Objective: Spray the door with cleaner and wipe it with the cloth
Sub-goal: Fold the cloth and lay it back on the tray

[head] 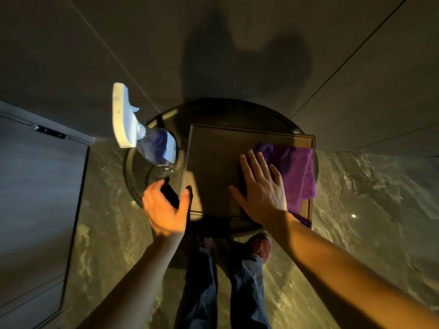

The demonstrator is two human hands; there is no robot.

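Purple cloth [297, 172] lay crumpled at the right side of a dark square tray [213, 162], which rested on a round dark side table [137, 167]. Clear spray bottle with white trigger head and blue liquid [142, 136] stood on the table's left part, beside the tray. Right hand [261, 188] lay flat, fingers spread, on the tray, overlapping the cloth's left edge. Left hand [164, 207] hovered near the tray's front-left corner, fingers loosely curled, gripping nothing. Grey door panel [35, 186] was at far left.
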